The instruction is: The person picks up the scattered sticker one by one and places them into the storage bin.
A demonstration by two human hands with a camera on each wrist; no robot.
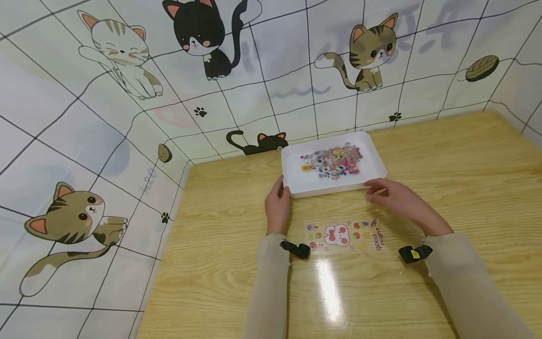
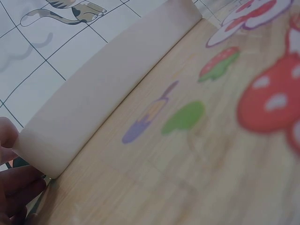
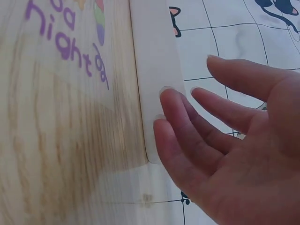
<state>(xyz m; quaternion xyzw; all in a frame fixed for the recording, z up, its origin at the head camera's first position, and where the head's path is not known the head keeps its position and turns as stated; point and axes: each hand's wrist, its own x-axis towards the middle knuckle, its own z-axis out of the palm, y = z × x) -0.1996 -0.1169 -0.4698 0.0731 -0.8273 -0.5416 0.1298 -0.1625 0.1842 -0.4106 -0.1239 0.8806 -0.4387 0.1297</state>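
A shallow white tray [image 1: 296,186] lies near the wall, with a heap of small colourful beads or stickers [image 1: 336,160] in it; which they are I cannot tell. My left hand [image 1: 277,209] grips the tray at its near left corner, and the left wrist view shows fingers [image 2: 21,185] around that end. At the near right corner is my right hand [image 1: 391,195], its fingers loosely bent and thumb apart. In the right wrist view its fingertips [image 3: 166,96] touch or almost touch the tray's side wall [image 3: 157,56].
Between my forearms a clear sheet [image 1: 336,235] lies flat on the wooden table [image 1: 224,273], printed with a rabbit, small pictures and the words "good night". Behind and to the left stand tiled-pattern walls [image 1: 288,56] with cartoon cats. Each wrist carries a black strap [image 1: 298,249].
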